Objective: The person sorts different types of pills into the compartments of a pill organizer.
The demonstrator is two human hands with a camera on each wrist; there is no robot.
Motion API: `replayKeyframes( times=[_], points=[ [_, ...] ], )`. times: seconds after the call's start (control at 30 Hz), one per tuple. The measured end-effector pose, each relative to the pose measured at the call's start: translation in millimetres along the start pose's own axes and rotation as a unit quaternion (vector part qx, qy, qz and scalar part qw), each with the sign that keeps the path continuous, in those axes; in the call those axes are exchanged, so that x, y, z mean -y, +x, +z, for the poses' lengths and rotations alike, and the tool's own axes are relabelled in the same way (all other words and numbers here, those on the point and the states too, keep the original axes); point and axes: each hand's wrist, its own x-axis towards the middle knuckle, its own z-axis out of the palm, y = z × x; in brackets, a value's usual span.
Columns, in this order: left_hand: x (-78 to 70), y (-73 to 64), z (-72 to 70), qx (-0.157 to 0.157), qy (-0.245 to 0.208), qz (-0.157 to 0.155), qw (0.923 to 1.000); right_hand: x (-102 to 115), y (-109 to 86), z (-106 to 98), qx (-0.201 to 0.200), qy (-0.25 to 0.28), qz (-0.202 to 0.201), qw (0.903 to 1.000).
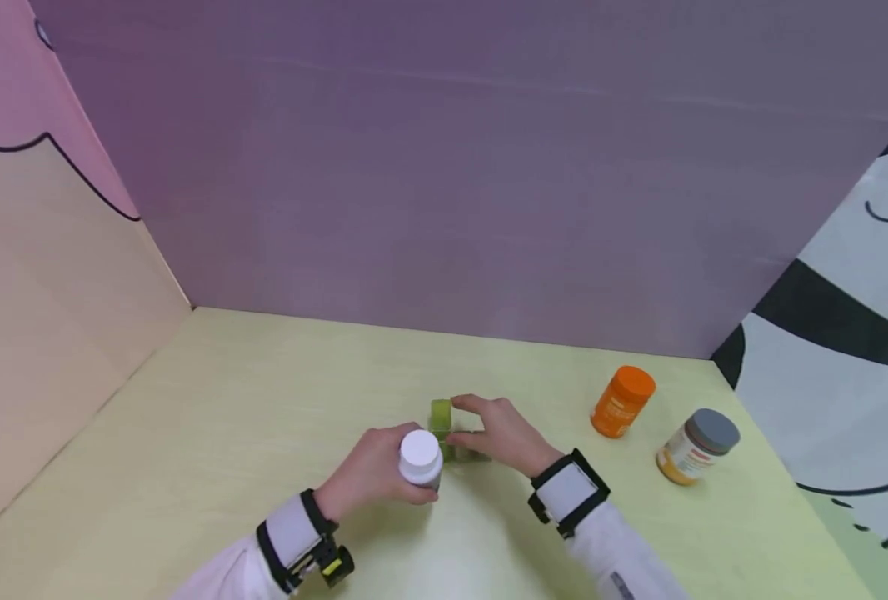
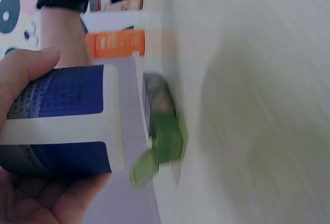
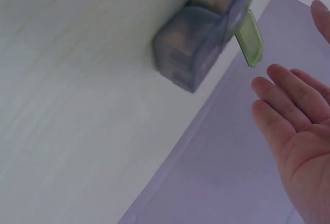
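My left hand (image 1: 376, 471) grips a white-capped pill bottle (image 1: 420, 457), whose blue and white label shows in the left wrist view, with fingers and thumb curled round it. Just beyond it on the table lies a small pill box (image 3: 188, 46) with grey see-through compartments and a green end (image 2: 169, 139). A green flap lid (image 3: 250, 39) stands open at that end. My right hand (image 1: 502, 433) is close over the box, fingers extended and holding nothing; in the right wrist view the fingers (image 3: 289, 105) appear apart from the flap. The bottle hides part of my left fingers.
To the right stand an orange bottle (image 1: 622, 402) and a grey-lidded jar (image 1: 697, 447) with a white and orange label. A purple panel (image 1: 444, 183) rises behind the pale table (image 1: 264, 400), with printed panels at both sides.
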Motion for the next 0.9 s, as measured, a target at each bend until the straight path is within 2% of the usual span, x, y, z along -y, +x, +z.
replayKeyframes(
  times=[0.2, 0.43, 0.63, 0.9],
  points=[
    [-7.8, 6.1, 18.2, 0.02, -0.016, 0.011, 0.9996, -1.7, -1.1, -8.6, -0.018, 0.008, 0.031, 0.9993],
    [-14.1, 7.5, 40.7, 0.046, -0.021, -0.006, 0.9987, 4.7, -3.5, -17.7, -0.038, 0.014, 0.024, 0.9989],
    [-18.7, 4.7, 47.8, 0.048, -0.003, -0.024, 0.9986, 17.4, -7.5, -22.0, -0.041, 0.019, 0.021, 0.9988],
    [-12.5, 2.9, 50.5, 0.064, -0.007, -0.038, 0.9972, 35.4, -17.3, -11.0, -0.062, 0.005, -0.039, 0.9973]
  ],
)
